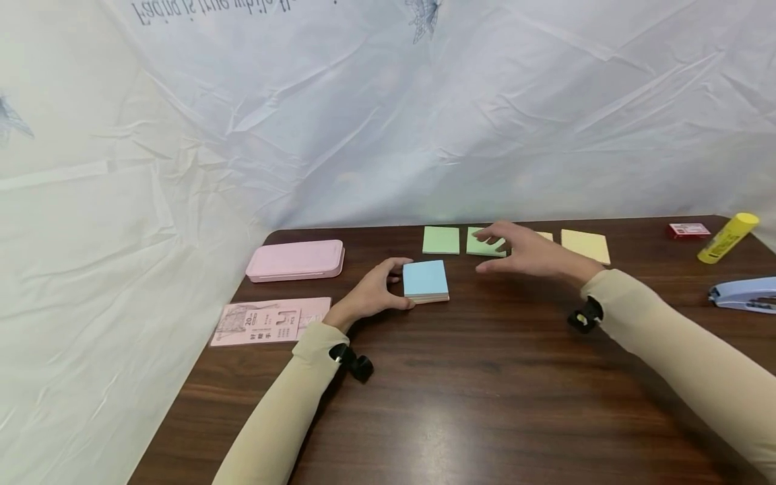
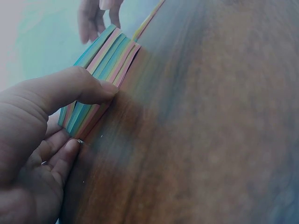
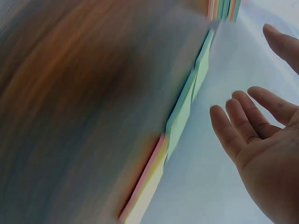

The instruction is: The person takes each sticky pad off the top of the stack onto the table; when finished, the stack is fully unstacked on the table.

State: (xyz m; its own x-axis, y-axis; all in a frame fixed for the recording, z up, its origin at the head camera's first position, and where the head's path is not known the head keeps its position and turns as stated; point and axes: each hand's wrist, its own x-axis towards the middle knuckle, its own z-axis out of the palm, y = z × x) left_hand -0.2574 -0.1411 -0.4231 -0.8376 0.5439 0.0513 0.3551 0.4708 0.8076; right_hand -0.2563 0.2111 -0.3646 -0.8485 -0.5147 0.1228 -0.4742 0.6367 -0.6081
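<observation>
A stack of sticky notes (image 1: 426, 279) with a blue top lies on the dark table, and my left hand (image 1: 371, 291) grips it from the left. In the left wrist view the thumb (image 2: 96, 91) presses along the stack's striped blue, pink and yellow side, with fingers curled at its far edge. My right hand (image 1: 527, 250) holds nothing and hovers to the right of the stack, fingers apart. From the head it overlaps a green sticky note pad (image 1: 485, 249). Another green pad (image 1: 441, 240) sits left of that one. Two yellow pads (image 1: 585, 245) continue the row, one partly hidden behind the hand.
On the left are a pink case (image 1: 296, 260) and a pink printed packet (image 1: 261, 322). A red box (image 1: 688, 231), a yellow glue stick (image 1: 727, 238) and a blue stapler (image 1: 744, 295) are at the right. White sheeting (image 1: 388, 135) hangs behind the table (image 1: 461, 391).
</observation>
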